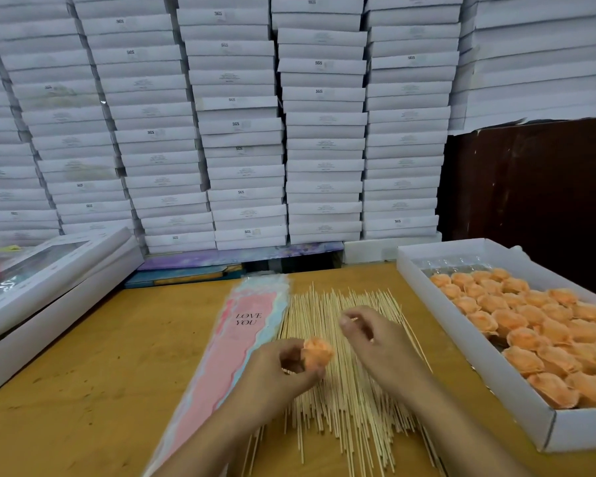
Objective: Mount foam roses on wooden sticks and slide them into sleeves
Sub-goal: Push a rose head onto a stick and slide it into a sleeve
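Wooden desk [83, 390], head view. Left hand [283, 370] holds one orange foam rose [318, 352], its grip curled round the flower, just above the spread of wooden sticks [344, 407]. Right hand [375, 342] sits over the same spread, thumb and forefinger pinched together near a stick end; blurred, so cannot tell whether that grip actually clamps a stick. The two hands are near each other, not touching.

Sticks lie side by side in a loose layer at desk centre. Just left of them, touching their edge, a stack of pink and pale-blue sleeves [234, 339] printed "LOVE YOU", narrow ends toward the person.

Right side: open white tray [461, 342] packed with rows of orange roses [547, 335]. Left side: flat white boxes with clear window lids [49, 287], stacked. Behind the desk, a wall of stacked white boxes [324, 132].
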A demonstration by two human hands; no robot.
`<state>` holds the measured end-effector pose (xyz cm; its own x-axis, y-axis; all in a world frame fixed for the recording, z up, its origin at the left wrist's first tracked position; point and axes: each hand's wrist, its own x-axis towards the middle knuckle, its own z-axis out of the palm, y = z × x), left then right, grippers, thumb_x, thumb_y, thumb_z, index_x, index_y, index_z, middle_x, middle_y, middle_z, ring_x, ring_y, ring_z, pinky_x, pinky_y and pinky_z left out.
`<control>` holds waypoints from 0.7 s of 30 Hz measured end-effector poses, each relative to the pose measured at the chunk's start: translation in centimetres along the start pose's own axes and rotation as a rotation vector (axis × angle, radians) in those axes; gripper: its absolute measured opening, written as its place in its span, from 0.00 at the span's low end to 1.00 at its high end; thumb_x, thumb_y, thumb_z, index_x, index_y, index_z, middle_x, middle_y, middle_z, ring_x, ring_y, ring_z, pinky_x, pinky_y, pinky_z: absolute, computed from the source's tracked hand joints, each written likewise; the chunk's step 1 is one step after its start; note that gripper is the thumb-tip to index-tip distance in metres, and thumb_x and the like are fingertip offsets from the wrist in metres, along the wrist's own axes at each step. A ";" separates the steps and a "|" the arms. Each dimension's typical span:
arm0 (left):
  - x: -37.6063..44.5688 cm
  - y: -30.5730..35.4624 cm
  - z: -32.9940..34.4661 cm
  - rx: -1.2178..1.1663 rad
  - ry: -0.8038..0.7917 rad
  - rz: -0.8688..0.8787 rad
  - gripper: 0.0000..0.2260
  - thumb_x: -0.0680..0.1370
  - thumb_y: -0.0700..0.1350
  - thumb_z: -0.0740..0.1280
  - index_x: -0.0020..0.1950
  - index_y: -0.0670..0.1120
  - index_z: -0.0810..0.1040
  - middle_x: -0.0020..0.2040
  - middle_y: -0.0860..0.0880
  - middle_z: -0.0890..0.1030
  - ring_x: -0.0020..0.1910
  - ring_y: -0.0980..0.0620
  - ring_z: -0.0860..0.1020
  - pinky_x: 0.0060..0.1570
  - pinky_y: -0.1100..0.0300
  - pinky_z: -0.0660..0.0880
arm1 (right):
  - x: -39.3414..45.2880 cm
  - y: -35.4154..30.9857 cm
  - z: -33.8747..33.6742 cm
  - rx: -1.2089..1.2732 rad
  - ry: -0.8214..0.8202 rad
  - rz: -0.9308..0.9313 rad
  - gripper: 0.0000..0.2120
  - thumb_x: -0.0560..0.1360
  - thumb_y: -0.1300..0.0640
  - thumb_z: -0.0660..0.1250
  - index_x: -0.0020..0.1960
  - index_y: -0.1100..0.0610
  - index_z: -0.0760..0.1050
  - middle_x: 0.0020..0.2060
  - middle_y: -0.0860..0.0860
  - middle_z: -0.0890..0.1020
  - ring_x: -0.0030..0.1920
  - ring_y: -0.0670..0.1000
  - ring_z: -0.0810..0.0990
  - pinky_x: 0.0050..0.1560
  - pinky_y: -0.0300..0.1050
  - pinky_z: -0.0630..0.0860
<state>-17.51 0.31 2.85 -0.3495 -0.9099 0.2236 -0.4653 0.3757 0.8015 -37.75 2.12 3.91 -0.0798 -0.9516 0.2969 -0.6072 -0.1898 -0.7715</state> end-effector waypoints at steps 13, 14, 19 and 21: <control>-0.2 -2.4 -1.1 -0.387 0.106 -0.272 0.10 0.73 0.50 0.77 0.48 0.45 0.86 0.42 0.38 0.82 0.41 0.50 0.81 0.45 0.57 0.79 | 1.6 5.8 -1.5 -0.467 0.085 0.432 0.21 0.76 0.47 0.67 0.30 0.54 0.65 0.24 0.47 0.67 0.23 0.48 0.66 0.25 0.38 0.58; -0.2 -2.3 -1.1 -0.407 0.111 -0.274 0.09 0.72 0.51 0.77 0.48 0.47 0.86 0.45 0.38 0.83 0.42 0.50 0.83 0.44 0.58 0.80 | 1.7 5.9 -1.7 -0.448 0.073 0.441 0.20 0.76 0.49 0.68 0.30 0.54 0.64 0.24 0.47 0.66 0.23 0.48 0.65 0.26 0.38 0.57; -0.2 -2.3 -1.0 -0.515 0.124 -0.311 0.13 0.67 0.50 0.79 0.48 0.45 0.86 0.44 0.42 0.86 0.46 0.48 0.86 0.42 0.60 0.82 | 1.8 6.0 -2.0 -0.407 0.044 0.471 0.18 0.73 0.51 0.68 0.31 0.54 0.63 0.25 0.48 0.65 0.24 0.49 0.64 0.27 0.38 0.57; -0.2 -2.3 -1.0 -0.551 0.123 -0.322 0.17 0.64 0.51 0.79 0.50 0.45 0.86 0.46 0.44 0.87 0.47 0.47 0.86 0.44 0.59 0.82 | 1.8 6.0 -2.0 -0.371 0.067 0.465 0.19 0.73 0.49 0.69 0.31 0.54 0.63 0.24 0.48 0.64 0.24 0.49 0.64 0.27 0.39 0.56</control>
<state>-15.56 -0.58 1.53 -0.1513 -0.9877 -0.0402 -0.0344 -0.0354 0.9988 -43.06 -0.22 0.92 -0.4459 -0.8949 0.0190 -0.7309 0.3518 -0.5849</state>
